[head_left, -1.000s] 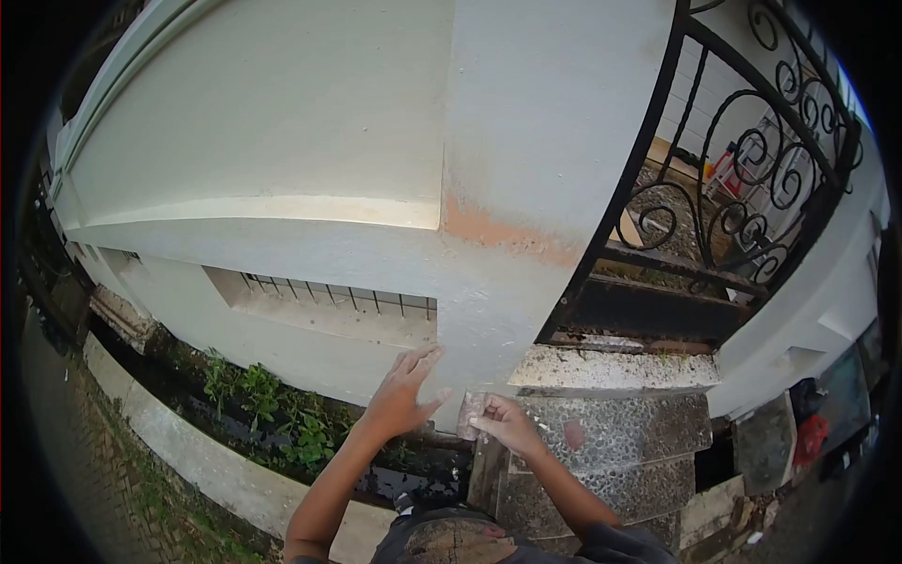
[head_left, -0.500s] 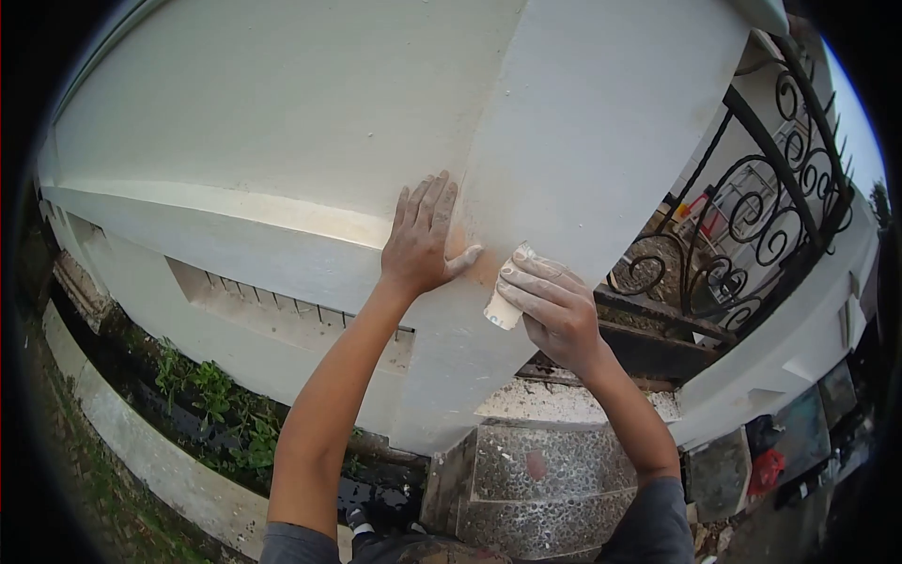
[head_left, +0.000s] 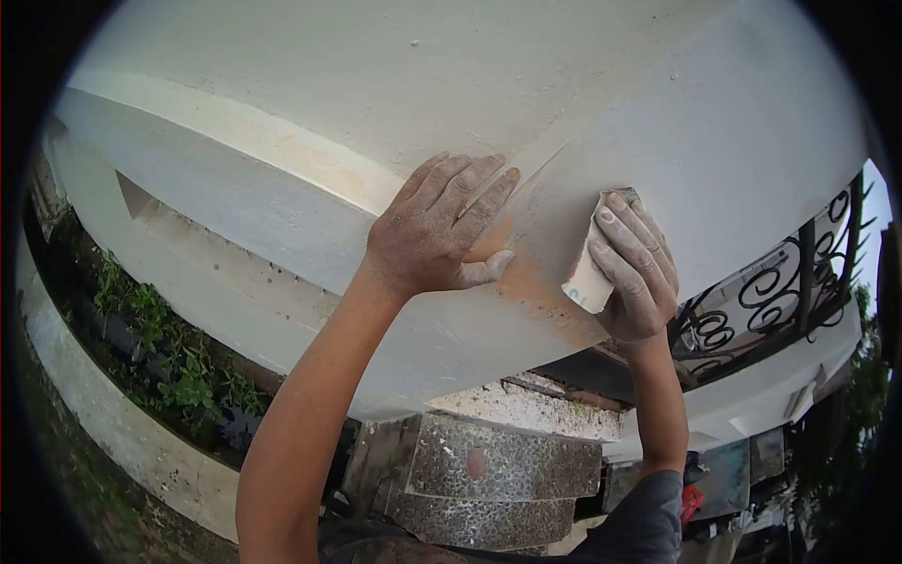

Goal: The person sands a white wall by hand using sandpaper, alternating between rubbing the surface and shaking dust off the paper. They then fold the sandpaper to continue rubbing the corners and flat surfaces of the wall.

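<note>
White paint over the wall [head_left: 507, 94], with an orange-brown patch [head_left: 540, 291] near the corner, between the 2 hands. At the left side of this patch, left hand [head_left: 427, 226] laid open over the end of the cream ledge [head_left: 301, 152], with fingers slightly apart and thumb pointing to the patch. At the right side, 1 folded sheet [head_left: 590, 282] with pale face and small blue print, gripped under the fingers of the right hand [head_left: 639, 268], thumb hidden. Contact between sheet and wall: cannot tell from this view. Whitish dust [head_left: 484, 271] on left thumb and on right fingers. Beyond the right hand, black iron gate [head_left: 806, 277]. Below, pebbled steps [head_left: 531, 461] with 1 reddish mark [head_left: 476, 463]. At lower left, green plants [head_left: 193, 376] beside a pale kerb [head_left: 122, 414].
</note>
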`<state>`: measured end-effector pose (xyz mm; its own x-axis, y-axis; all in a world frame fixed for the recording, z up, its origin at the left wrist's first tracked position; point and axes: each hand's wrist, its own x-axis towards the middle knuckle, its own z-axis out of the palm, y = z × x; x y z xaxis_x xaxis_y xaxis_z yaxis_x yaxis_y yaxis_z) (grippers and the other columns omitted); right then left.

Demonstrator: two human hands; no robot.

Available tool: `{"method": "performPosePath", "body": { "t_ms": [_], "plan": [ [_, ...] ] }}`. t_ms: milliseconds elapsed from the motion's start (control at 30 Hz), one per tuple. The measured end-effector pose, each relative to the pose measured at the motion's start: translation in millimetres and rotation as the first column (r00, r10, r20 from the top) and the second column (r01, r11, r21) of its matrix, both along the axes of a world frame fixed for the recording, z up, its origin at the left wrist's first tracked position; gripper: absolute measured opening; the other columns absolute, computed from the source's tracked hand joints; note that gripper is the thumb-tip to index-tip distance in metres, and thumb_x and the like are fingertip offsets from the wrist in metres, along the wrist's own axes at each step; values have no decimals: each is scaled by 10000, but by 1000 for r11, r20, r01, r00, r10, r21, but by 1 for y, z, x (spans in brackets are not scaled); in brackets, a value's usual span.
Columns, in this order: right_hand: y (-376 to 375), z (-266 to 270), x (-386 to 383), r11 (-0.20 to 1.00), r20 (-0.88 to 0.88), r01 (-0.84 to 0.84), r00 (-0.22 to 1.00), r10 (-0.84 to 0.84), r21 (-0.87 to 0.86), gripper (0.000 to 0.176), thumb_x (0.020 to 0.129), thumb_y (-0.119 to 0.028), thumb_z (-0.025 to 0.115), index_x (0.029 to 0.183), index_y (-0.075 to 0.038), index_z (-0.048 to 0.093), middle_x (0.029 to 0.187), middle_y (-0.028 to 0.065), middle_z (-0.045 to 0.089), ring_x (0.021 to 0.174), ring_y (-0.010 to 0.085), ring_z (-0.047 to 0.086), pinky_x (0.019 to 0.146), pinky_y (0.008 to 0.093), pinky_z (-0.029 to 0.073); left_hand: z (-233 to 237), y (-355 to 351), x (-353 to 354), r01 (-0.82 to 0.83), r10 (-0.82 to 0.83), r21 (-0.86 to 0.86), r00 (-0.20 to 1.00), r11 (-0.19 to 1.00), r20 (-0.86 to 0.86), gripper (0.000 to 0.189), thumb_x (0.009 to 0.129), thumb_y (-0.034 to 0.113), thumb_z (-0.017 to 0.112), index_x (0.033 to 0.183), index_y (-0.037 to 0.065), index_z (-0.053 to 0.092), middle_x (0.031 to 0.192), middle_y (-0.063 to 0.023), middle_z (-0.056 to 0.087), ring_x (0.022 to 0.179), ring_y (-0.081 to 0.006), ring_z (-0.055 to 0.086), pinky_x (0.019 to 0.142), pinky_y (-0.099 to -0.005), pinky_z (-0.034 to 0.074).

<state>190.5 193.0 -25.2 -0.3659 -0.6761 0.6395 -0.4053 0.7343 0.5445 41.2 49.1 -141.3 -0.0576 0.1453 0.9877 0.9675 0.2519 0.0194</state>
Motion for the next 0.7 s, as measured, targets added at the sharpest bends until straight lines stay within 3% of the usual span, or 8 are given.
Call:
{"method": "performPosePath", "body": {
  "t_ms": [33, 100, 167, 200, 400, 500, 533, 700],
  "plan": [
    [1, -1, 0, 988, -16, -104, 995, 103, -110, 314, 759, -80, 655, 1071, -80, 620, 1044, 148, 664, 1087, 303, 599, 951, 469, 467, 0, 0, -1, -1, 1, 1, 1000, 1000, 0, 691, 721, 459, 673, 1250, 46, 508, 1209, -126, 541, 1059, -297, 538, 933, -428, 450],
    [7, 1, 20, 983, -105, 21, 994, -41, -181, 302, 783, -83, 649, 1078, -87, 584, 1045, 169, 659, 1079, 321, 603, 929, 484, 481, 0, 1, 0, 1, -1, 9, 1000, 1000, 1, 685, 719, 459, 675, 1242, 47, 513, 1197, -122, 544, 1042, -296, 542, 914, -424, 459],
    [8, 9, 26, 988, -128, 21, 991, -41, -153, 282, 792, -87, 647, 1061, -97, 561, 1045, 173, 659, 1078, 330, 603, 920, 490, 488, -1, 2, 0, 7, -7, 16, 1000, 1000, 1, 675, 722, 462, 672, 1232, 47, 519, 1186, -120, 547, 1037, -296, 543, 905, -420, 461],
    [1, 16, 19, 995, -104, -45, 994, 35, -90, 268, 790, -90, 648, 1042, -102, 556, 1044, 167, 660, 1082, 331, 601, 922, 489, 489, -1, 2, -1, 7, -7, 19, 1000, 1000, -1, 670, 723, 463, 670, 1228, 48, 521, 1180, -119, 548, 1034, -296, 544, 901, -418, 462],
    [-1, 11, -6, 974, 46, 161, 984, -171, 161, 123, 719, -128, 673, 818, -129, 599, 1123, 51, 658, 1138, 234, 576, 1046, 444, 389, -1, 0, 0, -32, 32, -9, 999, 999, 13, 673, 721, 473, 671, 1222, 49, 521, 1181, -117, 547, 1027, -292, 546, 890, -414, 457],
    [-3, 7, -7, 963, 10, 216, 975, -221, 158, 137, 714, -143, 681, 847, -140, 647, 1107, 39, 666, 1139, 222, 574, 1057, 436, 378, 0, -2, 2, -32, 33, -10, 999, 999, 12, 686, 711, 479, 679, 1220, 47, 521, 1179, -116, 547, 1026, -287, 546, 886, -410, 453],
    [-7, 6, -6, 953, 5, 260, 964, -264, 158, 224, 718, -172, 678, 941, -156, 679, 1124, 34, 656, 1158, 216, 556, 1068, 451, 365, 0, -1, 2, -33, 34, -14, 999, 999, 14, 690, 709, 482, 680, 1219, 45, 522, 1178, -116, 548, 1025, -285, 546, 885, -408, 453],
    [-8, 5, -2, 928, 30, 303, 948, -317, 216, 320, 720, -217, 669, 1034, -160, 674, 1170, 38, 628, 1194, 217, 522, 1078, 487, 344, 0, 0, 1, -39, 40, -21, 999, 999, 9, 693, 703, 482, 683, 1211, 37, 524, 1167, -114, 550, 1022, -279, 546, 882, -401, 454]
  ]
}}
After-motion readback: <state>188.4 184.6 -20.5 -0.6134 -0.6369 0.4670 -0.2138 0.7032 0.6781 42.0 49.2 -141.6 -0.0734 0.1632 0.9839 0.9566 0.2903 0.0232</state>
